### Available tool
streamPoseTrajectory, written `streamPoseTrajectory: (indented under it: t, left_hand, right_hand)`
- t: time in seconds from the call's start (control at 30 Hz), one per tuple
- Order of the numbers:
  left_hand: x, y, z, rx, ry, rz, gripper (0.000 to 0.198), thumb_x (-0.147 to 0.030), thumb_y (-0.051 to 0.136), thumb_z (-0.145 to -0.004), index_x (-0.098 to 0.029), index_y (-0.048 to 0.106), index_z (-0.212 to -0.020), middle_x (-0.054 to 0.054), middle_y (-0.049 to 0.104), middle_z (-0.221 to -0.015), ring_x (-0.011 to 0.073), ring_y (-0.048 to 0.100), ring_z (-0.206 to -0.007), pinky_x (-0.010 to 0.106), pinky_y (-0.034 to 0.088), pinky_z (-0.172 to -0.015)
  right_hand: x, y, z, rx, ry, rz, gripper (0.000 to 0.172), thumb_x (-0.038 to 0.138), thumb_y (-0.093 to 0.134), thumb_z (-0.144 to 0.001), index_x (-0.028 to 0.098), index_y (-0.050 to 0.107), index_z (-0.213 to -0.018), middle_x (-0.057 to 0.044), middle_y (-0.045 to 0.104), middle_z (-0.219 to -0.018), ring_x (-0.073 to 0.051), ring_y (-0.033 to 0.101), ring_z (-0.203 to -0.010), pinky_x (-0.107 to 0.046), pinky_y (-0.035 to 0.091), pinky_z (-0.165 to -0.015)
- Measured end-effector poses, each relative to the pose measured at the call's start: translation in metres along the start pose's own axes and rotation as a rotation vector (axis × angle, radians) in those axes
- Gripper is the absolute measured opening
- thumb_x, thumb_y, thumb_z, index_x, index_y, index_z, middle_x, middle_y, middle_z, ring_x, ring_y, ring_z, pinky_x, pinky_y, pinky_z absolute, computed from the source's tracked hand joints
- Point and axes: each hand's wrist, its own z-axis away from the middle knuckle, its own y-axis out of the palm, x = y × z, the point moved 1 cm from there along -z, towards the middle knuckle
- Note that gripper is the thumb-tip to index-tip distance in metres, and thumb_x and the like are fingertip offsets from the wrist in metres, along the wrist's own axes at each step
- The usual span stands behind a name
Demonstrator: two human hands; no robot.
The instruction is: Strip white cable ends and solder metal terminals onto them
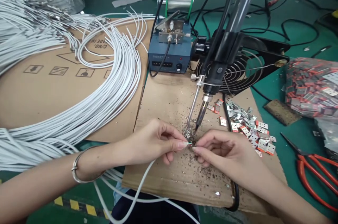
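My left hand (161, 143) pinches the end of a white cable (144, 181), whose small coloured wires stick out past the fingertips. Facing it, my right hand (221, 150) has thumb and forefinger pressed together at those wire ends; whatever sits between these fingers is too small to make out. Just above both hands, the tip of a soldering iron (202, 113) points down from its stand. A thin metal solder feed tube (194, 100) ends beside that tip. Specks of solder and dark residue lie on the cardboard (163, 107) under the hands.
A blue solder feeder (169, 55) with a solder spool (179, 0) stands behind. Bundled white cables (116, 93) fill the left. USB connectors (253, 132) lie loose at right, near a bag of connectors (311, 86), a sponge (282, 112) and red-handled scissors (314, 171). A black fan (237, 72) sits behind the iron.
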Motion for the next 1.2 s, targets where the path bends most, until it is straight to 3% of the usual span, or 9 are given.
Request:
streamPoseTrajectory:
  t: [0.13,0.3,0.6,0.8,0.9,0.97,1.1,1.2]
  left_hand:
    - [0.003,0.0,0.001,0.021,0.011,-0.01,0.012,-0.022,0.065,-0.075,-0.011,0.07,-0.077,-0.005,0.053,-0.046,0.0067,0.052,-0.042,0.015,0.047,-0.043]
    - [0.003,0.0,0.002,0.037,0.027,-0.022,0.013,-0.022,0.064,-0.076,-0.011,0.069,-0.075,-0.004,0.053,-0.046,0.0065,0.051,-0.042,0.015,0.047,-0.042]
    - [-0.002,0.002,0.001,0.054,0.0,-0.055,0.012,-0.017,0.062,-0.078,-0.009,0.069,-0.075,-0.005,0.054,-0.045,0.0047,0.05,-0.039,0.012,0.044,-0.039]
    - [-0.002,0.003,0.002,0.059,0.005,-0.055,0.011,-0.016,0.061,-0.079,-0.009,0.069,-0.074,-0.005,0.054,-0.045,0.0041,0.049,-0.039,0.011,0.043,-0.039]
    - [-0.002,0.003,0.002,0.054,0.011,-0.049,0.011,-0.015,0.061,-0.079,-0.009,0.068,-0.073,-0.006,0.054,-0.045,0.004,0.049,-0.039,0.011,0.043,-0.039]
    - [-0.001,0.002,0.002,0.035,0.021,-0.043,0.01,-0.016,0.061,-0.078,-0.009,0.068,-0.073,-0.006,0.053,-0.044,0.0043,0.049,-0.038,0.012,0.044,-0.039]
    - [-0.002,0.0,-0.001,-0.019,0.06,-0.013,0.01,-0.017,0.061,-0.079,-0.009,0.067,-0.081,-0.006,0.055,-0.044,0.0047,0.052,-0.039,0.013,0.046,-0.041]
    - [-0.004,-0.001,-0.004,-0.044,0.054,0.022,0.008,-0.014,0.061,-0.079,-0.008,0.066,-0.082,-0.006,0.057,-0.044,0.0046,0.053,-0.039,0.013,0.047,-0.042]
  right_hand:
    - [0.002,-0.003,0.006,-0.066,-0.248,0.334,0.011,0.024,0.062,-0.082,0.021,0.063,-0.071,0.002,0.064,-0.056,-0.01,0.059,-0.045,-0.019,0.046,-0.039]
    - [0.007,-0.006,0.01,-0.1,-0.544,0.602,0.006,0.017,0.058,-0.086,0.021,0.061,-0.082,-0.002,0.071,-0.071,-0.015,0.065,-0.056,-0.025,0.047,-0.045]
    - [0.007,-0.004,0.011,-0.017,-0.618,0.638,0.007,0.013,0.056,-0.088,0.02,0.057,-0.089,-0.002,0.07,-0.074,-0.013,0.064,-0.061,-0.024,0.049,-0.053]
    - [0.008,-0.006,0.012,-0.029,-0.615,0.647,0.008,0.012,0.055,-0.087,0.019,0.059,-0.088,-0.003,0.071,-0.074,-0.014,0.065,-0.061,-0.025,0.05,-0.052]
    - [0.008,-0.008,0.012,-0.101,-0.535,0.589,0.007,0.014,0.058,-0.084,0.02,0.062,-0.083,-0.003,0.071,-0.07,-0.014,0.065,-0.057,-0.024,0.049,-0.047]
    - [0.009,-0.009,0.01,-0.151,-0.387,0.408,0.006,0.017,0.061,-0.082,0.021,0.064,-0.08,-0.001,0.07,-0.065,-0.013,0.064,-0.053,-0.021,0.051,-0.045]
    - [0.009,-0.006,0.001,-0.062,-0.027,-0.086,0.004,0.022,0.065,-0.078,0.019,0.066,-0.079,-0.001,0.07,-0.061,-0.012,0.067,-0.052,-0.017,0.057,-0.049]
    - [0.009,-0.004,-0.007,-0.025,0.137,-0.285,0.012,0.025,0.072,-0.072,0.017,0.067,-0.078,-0.004,0.072,-0.067,-0.013,0.069,-0.058,-0.018,0.06,-0.055]
